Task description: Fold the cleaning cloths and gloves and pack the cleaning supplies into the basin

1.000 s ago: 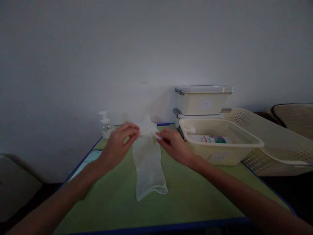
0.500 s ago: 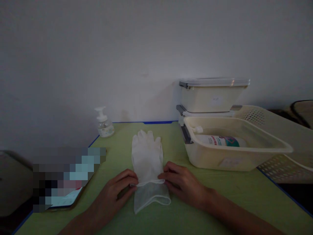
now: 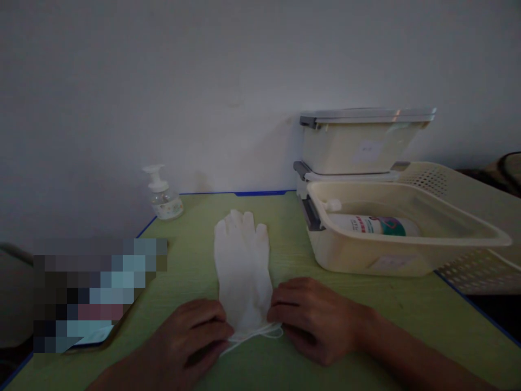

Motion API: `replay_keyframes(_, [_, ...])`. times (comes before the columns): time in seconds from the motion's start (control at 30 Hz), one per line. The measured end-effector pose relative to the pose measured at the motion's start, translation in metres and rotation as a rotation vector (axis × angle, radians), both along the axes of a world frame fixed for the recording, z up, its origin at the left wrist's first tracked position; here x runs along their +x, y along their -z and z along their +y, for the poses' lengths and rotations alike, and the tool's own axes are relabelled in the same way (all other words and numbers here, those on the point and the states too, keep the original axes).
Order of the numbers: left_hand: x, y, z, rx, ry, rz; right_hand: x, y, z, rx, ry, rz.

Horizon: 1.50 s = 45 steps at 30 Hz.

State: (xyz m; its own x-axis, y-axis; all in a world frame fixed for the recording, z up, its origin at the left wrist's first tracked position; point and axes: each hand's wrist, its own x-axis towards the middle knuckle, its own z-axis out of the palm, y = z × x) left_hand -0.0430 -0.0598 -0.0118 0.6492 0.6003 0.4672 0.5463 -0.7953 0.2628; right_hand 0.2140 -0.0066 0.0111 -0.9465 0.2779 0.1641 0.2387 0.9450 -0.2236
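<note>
White gloves [image 3: 243, 269], seemingly layered, lie flat on the green tabletop, fingers pointing away from me and the cuff toward me. Thin rims bunch close together at the cuff end. At the cuff's left edge my left hand [image 3: 195, 331] has its fingers closed in a pinch. My right hand [image 3: 313, 317] pinches the right edge of the cuff, its fingers bent and its thumb partly tucked under. Both hands rest low over the table, and the exact grip of the fingertips is partly hidden.
A clear pump bottle [image 3: 167, 203] stands at the back left. Left of me lies a partly pixelated phone [image 3: 95, 336]. On the right, an open cream bin [image 3: 378, 258] holds a white bottle [image 3: 366, 224]; lidded boxes [image 3: 358, 146] and a perforated basket [image 3: 480, 271] are beside it.
Both hands have drawn the upper cuff edge toward me, close to the lower rim. The sheer cuff section that showed below it is mostly covered or gathered. The view has shifted slightly.
</note>
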Motion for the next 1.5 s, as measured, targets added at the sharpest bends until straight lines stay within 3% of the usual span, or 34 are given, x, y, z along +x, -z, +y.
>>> replay_keyframes(0.17, [0.001, -0.001, -0.001, 0.048, -0.021, -0.016, -0.003, -0.003, 0.000, 0.076, -0.013, -0.086])
replay_keyframes(0.4, [0.002, -0.010, -0.003, 0.058, -0.018, 0.095, -0.002, 0.000, -0.001, 0.127, 0.022, -0.051])
replay_keyframes(0.63, [0.000, -0.001, -0.003, 0.065, -0.050, 0.132, -0.005, 0.001, -0.002, 0.147, 0.020, -0.045])
replay_keyframes(1.0, [0.003, 0.001, -0.001, 0.056, -0.100, 0.121, -0.005, -0.001, 0.000, 0.102, 0.012, -0.144])
replay_keyframes(1.17, [0.000, 0.009, -0.003, 0.076, -0.174, 0.038, -0.004, 0.000, 0.001, 0.066, 0.052, -0.098])
replay_keyframes(1.23, [0.001, 0.009, -0.002, 0.013, -0.185, -0.014, -0.004, 0.002, 0.001, 0.005, 0.097, -0.041])
replay_keyframes(1.37, [0.005, -0.003, 0.007, -0.149, -0.173, -0.126, -0.003, 0.005, -0.001, -0.074, 0.231, 0.099])
replay_keyframes(1.5, [0.004, -0.032, 0.019, -0.090, -0.264, -0.210, -0.006, -0.007, -0.001, -0.034, 0.330, 0.253])
